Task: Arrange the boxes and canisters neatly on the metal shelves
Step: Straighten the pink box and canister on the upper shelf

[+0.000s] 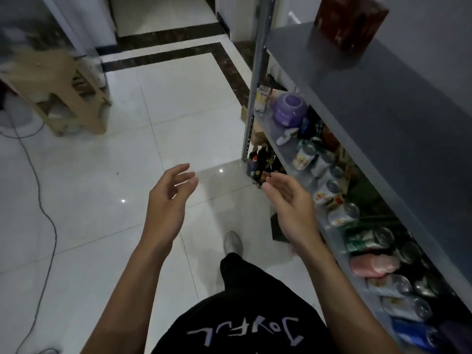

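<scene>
Left hand (169, 198) and right hand (291, 203) hang loose-fingered, holding nothing. One box (350, 20) sits at the far end of the upper shelf (383, 98). Canisters (329, 185) crowd the front edge of the lower shelf (281, 146) in a ragged line, so plenty left, I'd say.

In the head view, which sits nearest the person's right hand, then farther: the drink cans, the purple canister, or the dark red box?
1. Drink cans, on the lower shelf, just beside the right hand.
2. Purple canister, farther along that same shelf.
3. Dark red box, up on the top shelf, farthest.
</scene>
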